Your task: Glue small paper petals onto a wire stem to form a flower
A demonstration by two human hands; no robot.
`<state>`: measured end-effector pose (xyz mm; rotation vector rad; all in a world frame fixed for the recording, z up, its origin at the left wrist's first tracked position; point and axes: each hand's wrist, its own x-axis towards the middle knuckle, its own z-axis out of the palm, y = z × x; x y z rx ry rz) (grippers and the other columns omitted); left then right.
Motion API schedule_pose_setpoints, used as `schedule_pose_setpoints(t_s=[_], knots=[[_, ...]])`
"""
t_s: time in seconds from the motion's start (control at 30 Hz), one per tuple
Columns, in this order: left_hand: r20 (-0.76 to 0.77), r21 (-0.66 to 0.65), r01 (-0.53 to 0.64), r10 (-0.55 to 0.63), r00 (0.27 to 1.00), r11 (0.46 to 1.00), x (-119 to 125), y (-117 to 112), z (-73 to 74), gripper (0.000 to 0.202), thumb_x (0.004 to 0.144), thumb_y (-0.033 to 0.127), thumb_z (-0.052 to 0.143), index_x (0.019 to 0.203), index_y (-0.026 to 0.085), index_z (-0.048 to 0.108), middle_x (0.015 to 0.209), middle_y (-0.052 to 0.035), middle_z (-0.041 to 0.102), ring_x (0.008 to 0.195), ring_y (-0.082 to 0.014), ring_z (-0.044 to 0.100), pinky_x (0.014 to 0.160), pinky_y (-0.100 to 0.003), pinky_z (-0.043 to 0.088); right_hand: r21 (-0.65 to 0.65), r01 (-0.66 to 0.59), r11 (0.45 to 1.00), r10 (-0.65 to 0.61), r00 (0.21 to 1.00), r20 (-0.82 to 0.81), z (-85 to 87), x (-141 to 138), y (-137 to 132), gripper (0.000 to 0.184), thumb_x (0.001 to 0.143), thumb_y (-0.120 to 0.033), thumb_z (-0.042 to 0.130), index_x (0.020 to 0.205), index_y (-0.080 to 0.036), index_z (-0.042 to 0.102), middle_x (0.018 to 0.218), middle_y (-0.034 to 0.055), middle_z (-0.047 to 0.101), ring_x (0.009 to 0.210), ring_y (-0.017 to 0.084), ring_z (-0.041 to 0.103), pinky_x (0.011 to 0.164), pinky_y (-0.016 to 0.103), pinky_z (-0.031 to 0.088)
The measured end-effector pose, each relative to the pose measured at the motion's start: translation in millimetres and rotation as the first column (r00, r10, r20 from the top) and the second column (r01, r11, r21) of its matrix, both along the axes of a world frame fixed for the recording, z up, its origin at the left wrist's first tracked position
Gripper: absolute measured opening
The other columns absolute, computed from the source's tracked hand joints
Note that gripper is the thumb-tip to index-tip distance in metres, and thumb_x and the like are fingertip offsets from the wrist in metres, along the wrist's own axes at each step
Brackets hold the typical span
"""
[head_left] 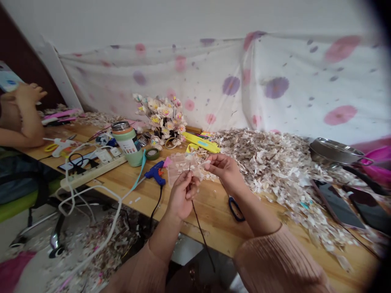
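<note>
My left hand point(183, 191) is closed in a pinch on a thin dark stem point(200, 228), whose tip stands up past my fingers and whose long end hangs below the table edge. Between the fingertips of my right hand point(224, 169) is a small whitish petal point(207, 162), held a little to the right of the stem's tip. Behind both hands lies a clear compartment box point(174, 173) with pale bits in it. A blue glue gun point(156, 173) rests left of my left hand. Scissors point(236, 209) lie under my right forearm, partly hidden by it.
Pale flakes point(269, 162) are heaped at the right, near a metal pan point(336, 151) and two phones point(339, 203). A bunch of handmade flowers point(163, 118), a green flask point(130, 142) and a power strip point(94, 173) stand left. Another person's arm point(27, 114) is at far left.
</note>
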<state>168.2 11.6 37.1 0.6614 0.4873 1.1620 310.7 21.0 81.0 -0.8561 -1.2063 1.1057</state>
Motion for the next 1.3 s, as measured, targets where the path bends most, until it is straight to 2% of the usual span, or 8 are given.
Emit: schedule_pose_setpoints(t_s=[0.13,0.27,0.43,0.6,0.8,1.03,1.13,1.3], knots=[[0.073,-0.089,0.142,-0.136,0.988,0.986,2,-1,6.5,0.021,0.076,0.022,0.066,0.081,0.014,0.047,0.064,0.0035,0.050,0.035,0.0012,0.022,0.034,-0.010,0.013,0.028,-0.011,1.000,0.007,0.993,0.118,4.3,6,-6,0.023,0.061,-0.033,0.078,0.069,-0.017,0.063,0.065,-0.0020,0.059,0.058,0.010,0.049,0.059,0.024,0.038],[0.092,-0.108,0.196,-0.187,0.978,0.975,5,-3,8.8,0.018,0.077,0.021,0.065,0.081,0.014,0.048,0.064,0.0038,0.049,0.035,0.0016,0.021,0.034,-0.010,0.014,0.099,0.013,0.995,-0.040,0.960,0.278,3.3,8,-7,0.020,0.069,-0.035,0.072,0.073,-0.017,0.064,0.070,0.0003,0.061,0.066,0.013,0.053,0.066,0.027,0.040],[0.071,-0.089,0.220,-0.214,0.974,0.971,10,-8,10.8,0.016,0.079,0.021,0.063,0.082,0.015,0.048,0.063,0.0035,0.049,0.035,0.0010,0.019,0.034,-0.010,0.014,0.239,0.101,0.966,-0.205,0.860,0.467,5.2,9,-6,0.016,0.076,-0.032,0.064,0.072,-0.016,0.063,0.071,0.0024,0.061,0.070,0.016,0.055,0.070,0.029,0.041],[0.065,-0.084,0.224,-0.219,0.973,0.971,12,-9,12.2,0.016,0.080,0.021,0.062,0.082,0.014,0.048,0.063,0.0037,0.048,0.036,0.0009,0.019,0.035,-0.010,0.014,0.334,0.154,0.930,-0.333,0.737,0.588,6.2,11,-6,0.011,0.079,-0.025,0.059,0.073,-0.016,0.061,0.072,0.0037,0.061,0.074,0.018,0.056,0.071,0.030,0.041],[0.061,-0.066,0.234,-0.230,0.971,0.970,12,-9,9.3,0.017,0.080,0.022,0.062,0.082,0.015,0.047,0.064,0.0038,0.048,0.036,0.0009,0.017,0.035,-0.011,0.013,0.445,0.127,0.886,-0.429,0.586,0.688,3.2,10,-6,0.011,0.082,-0.020,0.055,0.073,-0.017,0.060,0.077,0.0055,0.063,0.077,0.019,0.056,0.073,0.031,0.041],[0.041,-0.054,0.237,-0.235,0.971,0.970,13,-11,6.0,0.020,0.079,0.025,0.064,0.081,0.015,0.047,0.064,0.0040,0.048,0.037,0.0011,0.017,0.035,-0.011,0.012,0.531,0.168,0.831,-0.550,0.393,0.737,5.4,7,-9,0.011,0.084,-0.020,0.054,0.075,-0.016,0.061,0.079,0.0085,0.063,0.080,0.022,0.054,0.076,0.034,0.040],[0.030,-0.057,0.233,-0.232,0.972,0.971,13,-12,6.8,0.022,0.078,0.026,0.065,0.080,0.015,0.046,0.064,0.0043,0.047,0.036,0.0011,0.016,0.035,-0.011,0.011,0.549,0.172,0.818,-0.572,0.351,0.741,5.5,6,-10,0.009,0.082,-0.020,0.056,0.076,-0.017,0.061,0.079,0.0087,0.062,0.081,0.023,0.054,0.076,0.035,0.040],[0.026,-0.048,0.245,-0.244,0.969,0.968,13,-14,7.1,0.021,0.080,0.026,0.063,0.081,0.015,0.046,0.063,0.0040,0.048,0.036,0.0011,0.015,0.034,-0.011,0.011,0.580,0.187,0.793,-0.607,0.330,0.723,4.3,5,-9,0.007,0.080,-0.021,0.060,0.074,-0.017,0.060,0.078,0.0083,0.062,0.082,0.024,0.053,0.075,0.035,0.040]])
